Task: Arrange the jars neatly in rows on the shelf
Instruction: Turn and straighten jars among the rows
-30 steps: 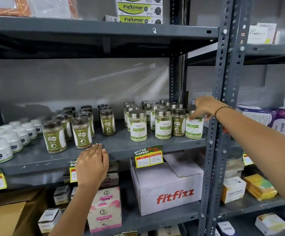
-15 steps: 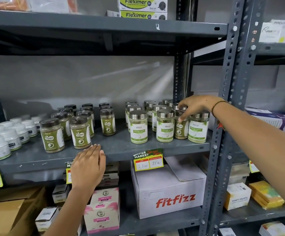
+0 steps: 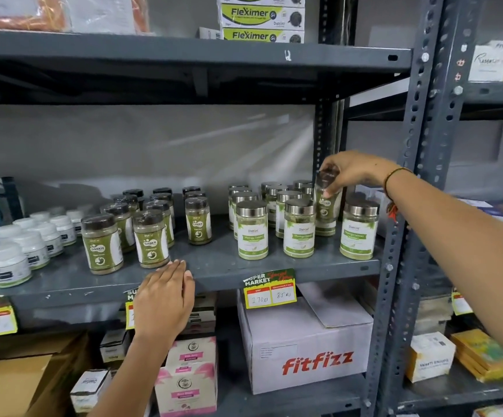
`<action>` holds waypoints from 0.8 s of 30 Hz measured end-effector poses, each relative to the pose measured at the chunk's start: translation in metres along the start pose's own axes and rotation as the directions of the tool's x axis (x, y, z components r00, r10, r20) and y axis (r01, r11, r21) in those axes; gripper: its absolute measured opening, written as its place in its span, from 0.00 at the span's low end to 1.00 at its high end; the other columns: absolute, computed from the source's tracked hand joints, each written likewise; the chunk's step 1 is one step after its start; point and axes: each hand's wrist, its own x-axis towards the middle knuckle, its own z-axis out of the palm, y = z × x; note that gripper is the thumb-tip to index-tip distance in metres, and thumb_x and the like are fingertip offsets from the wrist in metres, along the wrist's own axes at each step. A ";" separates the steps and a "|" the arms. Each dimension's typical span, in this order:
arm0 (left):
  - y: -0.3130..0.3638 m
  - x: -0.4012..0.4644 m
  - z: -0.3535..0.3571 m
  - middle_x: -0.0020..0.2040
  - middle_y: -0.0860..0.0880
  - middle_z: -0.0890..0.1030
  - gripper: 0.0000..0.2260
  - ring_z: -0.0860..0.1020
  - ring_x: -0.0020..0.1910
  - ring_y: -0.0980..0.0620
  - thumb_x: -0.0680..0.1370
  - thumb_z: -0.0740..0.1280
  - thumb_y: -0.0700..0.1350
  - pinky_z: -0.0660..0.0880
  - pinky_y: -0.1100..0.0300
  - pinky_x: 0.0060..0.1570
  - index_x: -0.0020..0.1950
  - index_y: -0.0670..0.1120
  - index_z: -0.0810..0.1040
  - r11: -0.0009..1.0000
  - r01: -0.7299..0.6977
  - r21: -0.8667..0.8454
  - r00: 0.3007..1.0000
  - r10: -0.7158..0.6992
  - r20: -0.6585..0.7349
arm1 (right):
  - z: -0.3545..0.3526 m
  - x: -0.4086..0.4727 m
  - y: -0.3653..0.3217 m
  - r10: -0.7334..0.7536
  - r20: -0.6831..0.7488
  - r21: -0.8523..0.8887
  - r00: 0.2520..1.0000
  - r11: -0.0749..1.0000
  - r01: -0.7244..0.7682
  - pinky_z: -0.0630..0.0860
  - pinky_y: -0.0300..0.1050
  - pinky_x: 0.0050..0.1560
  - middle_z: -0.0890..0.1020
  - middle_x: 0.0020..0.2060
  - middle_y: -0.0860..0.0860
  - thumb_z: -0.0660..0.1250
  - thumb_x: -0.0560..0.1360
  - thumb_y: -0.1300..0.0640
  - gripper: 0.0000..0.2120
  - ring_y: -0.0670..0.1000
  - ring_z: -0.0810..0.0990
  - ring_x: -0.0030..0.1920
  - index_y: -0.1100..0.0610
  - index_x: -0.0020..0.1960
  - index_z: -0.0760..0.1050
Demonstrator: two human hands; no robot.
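Note:
On the grey middle shelf (image 3: 220,267) stand two groups of jars. Dark-lidded green jars (image 3: 151,239) fill the centre left. Silver-lidded green-and-white jars (image 3: 251,230) stand in rows at the centre right. My right hand (image 3: 354,173) grips a dark-lidded jar (image 3: 328,206) by its lid. That jar is raised a little among the silver-lidded ones, between two front jars. My left hand (image 3: 166,299) lies flat on the shelf's front edge, below the dark-lidded jars, and holds nothing.
White bottles (image 3: 9,260) crowd the shelf's left end. A grey upright post (image 3: 409,206) stands just right of the jars, under my right forearm. Below are a fitfizz carton (image 3: 304,350), pink boxes (image 3: 188,374) and a price tag (image 3: 269,288). Fleximer boxes (image 3: 262,16) sit on the shelf above.
My right hand left the rightmost silver-lidded jar, moved left to a dark-lidded jar in that group and lifted it. My left hand stayed on the shelf edge.

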 end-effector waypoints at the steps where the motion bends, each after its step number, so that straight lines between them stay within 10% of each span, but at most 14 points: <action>1: 0.000 0.000 0.000 0.56 0.43 0.83 0.22 0.81 0.56 0.45 0.78 0.53 0.51 0.74 0.48 0.59 0.57 0.41 0.81 1.000 -0.002 -0.001 1.000 0.002 0.001 | -0.006 -0.001 -0.004 -0.006 -0.036 -0.007 0.999 1.000 0.005 0.71 0.49 0.59 0.79 0.61 0.53 0.79 0.66 0.51 0.33 0.55 0.76 0.59 0.54 0.68 0.72; 12: -0.004 0.001 0.001 0.56 0.44 0.83 0.21 0.80 0.57 0.47 0.79 0.53 0.50 0.74 0.51 0.61 0.58 0.42 0.80 1.000 -0.020 -0.009 1.000 0.020 0.012 | -0.039 -0.019 -0.097 -0.297 -0.307 0.041 0.904 0.945 0.325 0.69 0.44 0.59 0.80 0.61 0.54 0.79 0.67 0.54 0.30 0.55 0.77 0.60 0.54 0.66 0.74; 24: -0.007 0.003 0.004 0.56 0.44 0.83 0.19 0.80 0.57 0.46 0.79 0.55 0.50 0.73 0.51 0.61 0.58 0.42 0.81 0.998 -0.029 -0.048 1.000 0.028 -0.012 | 0.054 0.009 -0.204 -0.440 0.101 0.178 0.892 0.890 0.419 0.73 0.49 0.63 0.80 0.61 0.53 0.77 0.70 0.52 0.29 0.54 0.78 0.60 0.57 0.68 0.73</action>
